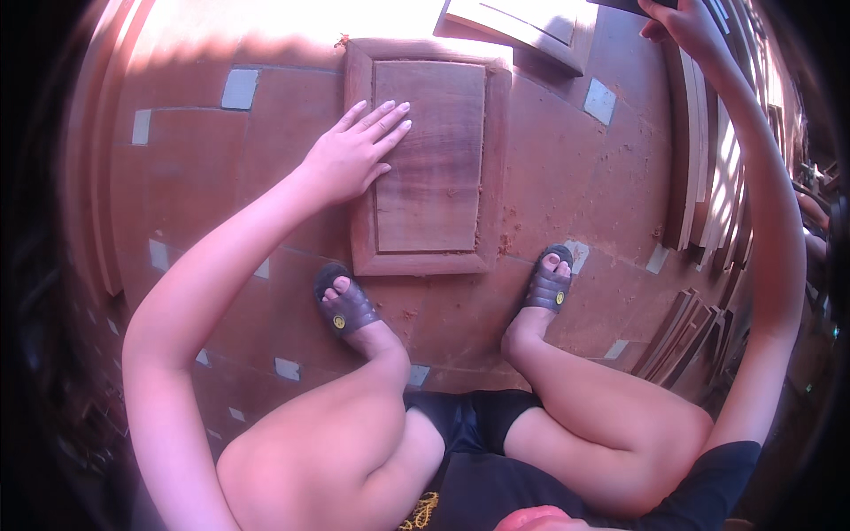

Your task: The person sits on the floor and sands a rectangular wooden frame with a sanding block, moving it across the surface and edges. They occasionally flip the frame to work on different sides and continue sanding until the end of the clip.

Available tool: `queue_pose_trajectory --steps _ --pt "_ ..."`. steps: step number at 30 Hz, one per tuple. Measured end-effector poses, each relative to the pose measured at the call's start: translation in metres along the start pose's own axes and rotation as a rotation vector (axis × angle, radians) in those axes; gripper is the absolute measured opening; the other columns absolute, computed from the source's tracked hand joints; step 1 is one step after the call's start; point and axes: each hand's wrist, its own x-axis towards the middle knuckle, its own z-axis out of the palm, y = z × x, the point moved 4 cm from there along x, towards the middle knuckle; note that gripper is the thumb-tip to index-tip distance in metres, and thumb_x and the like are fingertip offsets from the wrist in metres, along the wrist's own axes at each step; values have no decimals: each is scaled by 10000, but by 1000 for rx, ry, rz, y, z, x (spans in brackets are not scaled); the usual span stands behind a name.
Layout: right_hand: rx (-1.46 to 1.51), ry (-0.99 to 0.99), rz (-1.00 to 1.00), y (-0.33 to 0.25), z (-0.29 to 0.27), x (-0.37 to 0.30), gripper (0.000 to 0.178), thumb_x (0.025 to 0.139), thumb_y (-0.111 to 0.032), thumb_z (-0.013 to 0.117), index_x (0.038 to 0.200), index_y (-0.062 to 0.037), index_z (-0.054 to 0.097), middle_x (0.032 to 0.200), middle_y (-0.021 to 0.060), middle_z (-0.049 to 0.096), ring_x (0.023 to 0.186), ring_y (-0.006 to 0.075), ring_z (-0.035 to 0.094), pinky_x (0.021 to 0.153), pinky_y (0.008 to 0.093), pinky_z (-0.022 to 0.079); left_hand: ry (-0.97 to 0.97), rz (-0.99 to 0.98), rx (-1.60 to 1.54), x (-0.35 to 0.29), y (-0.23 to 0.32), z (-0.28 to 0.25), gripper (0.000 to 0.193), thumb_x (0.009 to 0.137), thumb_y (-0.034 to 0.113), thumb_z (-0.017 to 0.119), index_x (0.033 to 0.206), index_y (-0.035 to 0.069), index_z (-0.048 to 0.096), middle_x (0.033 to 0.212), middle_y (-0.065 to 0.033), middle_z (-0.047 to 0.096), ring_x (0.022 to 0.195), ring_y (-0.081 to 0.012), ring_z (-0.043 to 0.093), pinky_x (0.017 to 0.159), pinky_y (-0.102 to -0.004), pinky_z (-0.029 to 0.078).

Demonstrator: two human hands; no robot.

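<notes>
A framed wooden panel (434,195), like a small cabinet door, lies flat on the tiled floor in front of me. My left hand (359,150) rests on its left side, palm down with the fingers stretched out over the raised middle. Reaching far up to the right, my right hand (683,26) is closed at the picture's upper edge. It holds a dark, flat object (630,3), mostly cut off by the frame, so its kind does not show.
Another framed panel (531,26) lies beyond, at the top. Long planks (686,168) stand along the right, with shorter wood strips (677,336) nearer me. Boards (102,177) line the left. My sandalled feet flank the panel's near end; wood shavings (506,243) lie beside it.
</notes>
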Motion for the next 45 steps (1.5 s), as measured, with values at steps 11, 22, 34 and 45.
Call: queue_pose_trajectory --steps 11,22,34,45 --pt "-455 -157 -567 -36 127 -30 194 978 -128 587 1077 16 671 764 147 728 642 257 717 602 368 561 45 -26 -123 -4 -5 -5 615 946 224 648 1500 54 443 1604 -137 381 1506 -283 330 1246 -480 267" --pt "-725 -265 -1111 -89 238 -209 409 852 -107 565 1155 163 619 855 260 716 726 262 745 519 296 552 39 172 -589 5 35 -44 678 851 137 719 1467 2 469 1508 -188 495 1428 -332 447 1210 -440 361" --pt "-482 -290 -792 -139 188 -59 72 818 -52 634 814 -23 700 727 154 711 668 300 720 591 405 575 481 -238 -728 40 -28 -86 255 966 183 667 1174 39 701 1072 -168 739 972 -320 724 837 -386 558" --pt "-799 -135 -1248 -87 264 -201 412 819 -124 596 1089 183 645 841 234 711 683 277 715 645 383 610 319 249 145 5 45 2 437 790 144 632 1143 -112 664 1163 -268 700 814 -269 717 745 -350 578"
